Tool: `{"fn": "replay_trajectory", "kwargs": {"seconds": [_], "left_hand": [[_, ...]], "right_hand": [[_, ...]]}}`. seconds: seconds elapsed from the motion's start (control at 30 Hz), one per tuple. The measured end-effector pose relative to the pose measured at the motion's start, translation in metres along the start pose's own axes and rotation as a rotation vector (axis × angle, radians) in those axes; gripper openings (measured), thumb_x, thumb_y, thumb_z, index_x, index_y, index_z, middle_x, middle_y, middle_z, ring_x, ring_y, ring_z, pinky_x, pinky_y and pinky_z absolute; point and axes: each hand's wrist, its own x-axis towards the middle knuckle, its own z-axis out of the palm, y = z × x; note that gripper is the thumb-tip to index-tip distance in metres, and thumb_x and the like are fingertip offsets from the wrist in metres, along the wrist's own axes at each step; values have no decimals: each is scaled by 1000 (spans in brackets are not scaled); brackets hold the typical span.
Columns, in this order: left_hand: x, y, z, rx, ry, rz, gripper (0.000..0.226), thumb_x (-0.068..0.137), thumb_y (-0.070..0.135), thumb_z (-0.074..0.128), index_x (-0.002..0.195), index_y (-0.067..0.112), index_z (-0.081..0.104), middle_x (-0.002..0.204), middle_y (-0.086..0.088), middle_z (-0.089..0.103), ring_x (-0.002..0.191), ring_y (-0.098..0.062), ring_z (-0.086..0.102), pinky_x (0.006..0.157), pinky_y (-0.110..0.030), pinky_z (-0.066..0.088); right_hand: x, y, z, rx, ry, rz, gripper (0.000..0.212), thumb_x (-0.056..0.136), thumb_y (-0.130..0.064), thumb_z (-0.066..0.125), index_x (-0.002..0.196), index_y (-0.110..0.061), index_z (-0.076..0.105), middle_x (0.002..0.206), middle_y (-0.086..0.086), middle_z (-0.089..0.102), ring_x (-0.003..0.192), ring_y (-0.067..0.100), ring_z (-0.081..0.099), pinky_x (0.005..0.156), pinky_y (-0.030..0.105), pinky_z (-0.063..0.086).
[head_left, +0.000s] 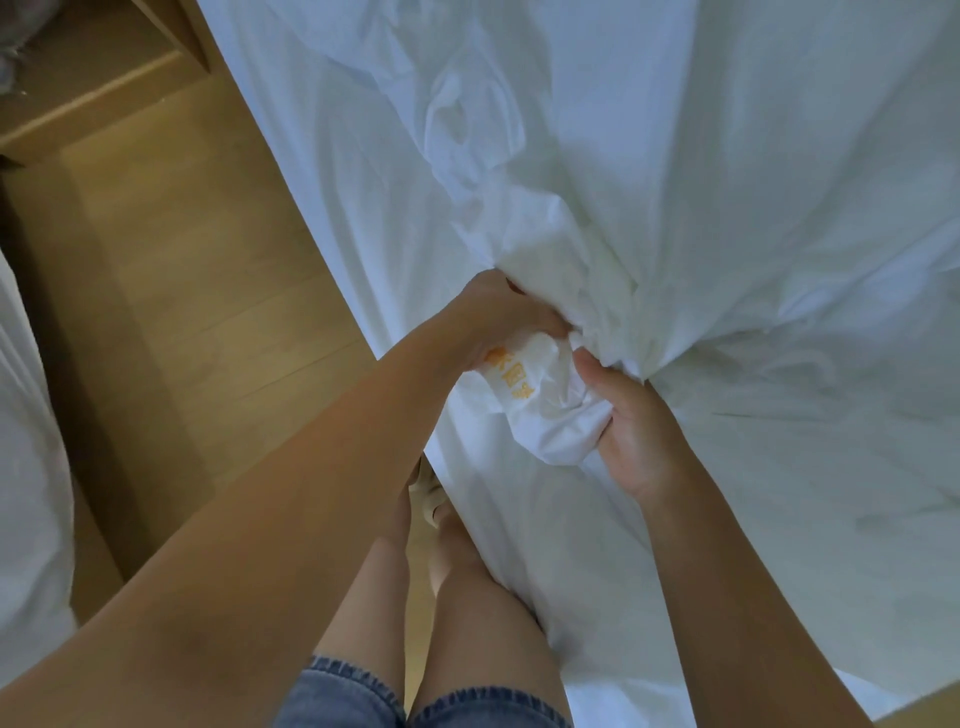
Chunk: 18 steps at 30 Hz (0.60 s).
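A large white sheet (675, 182) lies rumpled over the bed, gathered into a bunch near the bed's left edge. The bunched corner (540, 410) carries orange printed marks. My left hand (498, 317) grips the bunch from the left, fingers buried in the folds. My right hand (634, 431) holds the same bunch from the right, thumb up against the cloth and fingers curled under it. Creases fan out from the bunch across the sheet.
A wooden floor (208, 291) runs along the bed's left side. A wooden furniture piece (88, 104) stands at the top left. More white bedding (26, 467) shows at the left edge. My bare legs and a sandalled foot (426, 493) stand beside the bed.
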Motion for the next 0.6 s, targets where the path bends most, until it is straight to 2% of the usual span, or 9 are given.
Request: {"fn": "replay_trajectory", "kwargs": {"seconds": [0.07, 0.13, 0.2, 0.27, 0.33, 0.4, 0.5, 0.6], "left_hand": [[3, -3, 1, 6, 22, -14, 31, 64, 13, 82, 87, 19, 61, 86, -1, 67, 75, -19, 65, 50, -23, 50], [5, -7, 1, 65, 2, -56, 33, 65, 17, 81, 93, 19, 63, 90, -2, 66, 77, -18, 65, 54, -25, 51], [7, -12, 1, 116, -61, -59, 35, 65, 25, 83, 95, 21, 65, 92, 1, 69, 78, -14, 66, 54, -22, 50], [5, -14, 3, 152, -118, 9, 31, 67, 28, 83, 93, 25, 66, 88, 10, 68, 72, -4, 65, 48, -15, 46], [6, -13, 3, 215, -132, 98, 37, 70, 26, 81, 103, 24, 65, 89, 18, 63, 73, 1, 60, 51, -12, 43], [9, -11, 5, 291, -127, 146, 41, 71, 19, 78, 110, 18, 63, 92, 12, 63, 76, -3, 59, 60, -14, 44], [11, -6, 14, 443, -134, 167, 29, 72, 10, 69, 98, 0, 62, 83, -6, 61, 72, -18, 57, 61, -25, 46], [6, 0, 28, 763, -103, 244, 17, 78, 15, 65, 90, 6, 59, 80, -4, 56, 77, -21, 53, 62, -26, 43]], "right_hand": [[0, 4, 3, 35, 83, -7, 35, 76, -28, 66, 106, -12, 68, 116, 13, 67, 111, 24, 62, 101, 40, 45], [0, 10, 8, 61, 220, -3, 20, 74, -24, 69, 90, -12, 71, 107, 14, 70, 104, 26, 65, 102, 46, 44], [1, 14, 10, 95, 299, -8, 6, 73, -20, 71, 75, -15, 70, 92, 10, 71, 95, 24, 67, 100, 46, 46], [2, 14, 8, 104, 308, 13, 8, 78, -20, 71, 78, -12, 70, 92, 12, 71, 94, 26, 68, 99, 46, 47], [3, 14, 5, 112, 295, 45, 13, 81, -23, 70, 85, -11, 70, 99, 14, 71, 96, 27, 68, 98, 48, 47], [1, 15, 5, 101, 287, 40, 19, 74, -32, 71, 83, -15, 72, 97, 11, 72, 94, 24, 69, 94, 44, 50], [-3, 18, 10, 110, 350, -2, 22, 66, -37, 72, 77, -18, 74, 90, 7, 73, 89, 20, 70, 89, 40, 51], [-6, 25, 10, 159, 395, -10, 24, 68, -36, 71, 84, -18, 74, 95, 6, 73, 95, 21, 69, 92, 40, 51]]}}
